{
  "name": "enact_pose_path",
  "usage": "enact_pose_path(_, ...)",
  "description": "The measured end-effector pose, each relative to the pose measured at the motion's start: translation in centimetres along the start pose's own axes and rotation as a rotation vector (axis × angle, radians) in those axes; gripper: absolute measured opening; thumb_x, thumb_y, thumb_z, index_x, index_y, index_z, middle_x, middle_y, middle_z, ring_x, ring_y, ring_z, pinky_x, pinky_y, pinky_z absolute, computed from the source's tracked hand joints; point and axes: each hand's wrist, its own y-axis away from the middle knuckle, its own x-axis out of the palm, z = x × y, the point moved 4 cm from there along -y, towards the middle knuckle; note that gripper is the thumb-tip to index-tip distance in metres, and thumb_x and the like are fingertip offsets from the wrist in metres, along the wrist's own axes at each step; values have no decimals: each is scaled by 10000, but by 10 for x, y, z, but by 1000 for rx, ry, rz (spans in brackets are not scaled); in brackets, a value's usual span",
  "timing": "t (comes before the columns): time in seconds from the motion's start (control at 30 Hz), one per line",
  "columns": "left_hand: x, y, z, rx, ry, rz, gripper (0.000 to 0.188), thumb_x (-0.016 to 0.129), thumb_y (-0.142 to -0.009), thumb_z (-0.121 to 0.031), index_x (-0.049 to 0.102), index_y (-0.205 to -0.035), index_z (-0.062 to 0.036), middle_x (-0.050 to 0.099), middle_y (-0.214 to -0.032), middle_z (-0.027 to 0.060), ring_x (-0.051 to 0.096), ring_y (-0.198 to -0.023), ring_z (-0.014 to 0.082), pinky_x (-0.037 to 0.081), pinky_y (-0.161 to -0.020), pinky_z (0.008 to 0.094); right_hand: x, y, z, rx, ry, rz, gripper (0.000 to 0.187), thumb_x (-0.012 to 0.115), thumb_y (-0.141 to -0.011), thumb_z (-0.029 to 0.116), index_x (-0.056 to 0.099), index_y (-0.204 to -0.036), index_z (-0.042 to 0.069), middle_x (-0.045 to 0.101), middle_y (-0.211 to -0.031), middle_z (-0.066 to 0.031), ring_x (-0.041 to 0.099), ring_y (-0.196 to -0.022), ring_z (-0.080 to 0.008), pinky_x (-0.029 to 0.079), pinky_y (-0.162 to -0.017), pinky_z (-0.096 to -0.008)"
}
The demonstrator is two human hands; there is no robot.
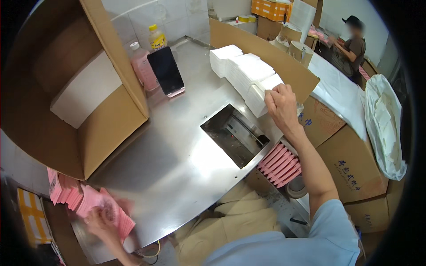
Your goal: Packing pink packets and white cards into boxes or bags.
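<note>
A curved row of folded white paper tissues stands at the back of the steel table. At its near end, my right hand has its fingers curled closed against the last tissues; the fingertips are partly hidden. Pink printed plastic packets lie fanned in stacks at the table's left front corner. Over them rests my left hand, touching the top one, its fingers smeared by motion. Between the hands, a rectangular opening is cut into the tabletop, with a small red light inside.
A large open carton stands at left. Behind it are a propped phone, a pink liquid bottle and a yellow-capped bottle. Filled pink packets sit in a row below the table's right edge. Cartons and a seated person are at right.
</note>
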Motion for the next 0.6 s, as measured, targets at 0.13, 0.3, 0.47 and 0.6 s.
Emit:
enact_pose_path(0.13, 26, 6, -182, 167, 522, 201, 138, 646, -810, -28, 571, -927, -24, 557, -839, 142, 534, -779, 326, 438, -695, 420, -9, 3, -8, -42, 49, -34, 194, 649, -792, 91, 695, -970, 30, 582, -858, -126, 554, -869, -291, 438, -742, -422)
enact_pose_path(0.3, 24, 27, -287, 538, 701, 331, 381, 733, -765, -113, 585, -1101, -10, 551, -1114, 197, 513, -1090, 388, 401, -951, 460, 3, 41, 54, -278, -216, 97, 529, 560, -751, -72, 535, -1278, -31, 570, -1265, -247, 568, -1153, -433, 452, -1006, -496)
enact_pose_path(0.47, 30, 22, -239, 468, 456, 391, 750, 759, -725, -324, 491, -1348, -3, 327, -1509, 261, 280, -1380, 514, 250, -1098, 616, -56, 132, 180, -911, -575, 391, 495, 625, -811, 241, 577, -1231, -15, 584, -1079, -187, 591, -1113, -375, 467, -950, -614)
enact_pose_path(0.6, 28, 17, -284, 330, 515, 391, 986, 794, -666, -444, 352, -1448, -37, 206, -1573, 246, 196, -1418, 522, 131, -1099, 690, 30, 94, 189, -687, -161, 583, 318, 632, -775, 200, 632, -1021, -1, 614, -940, -144, 626, -967, -303, 427, -968, -638)
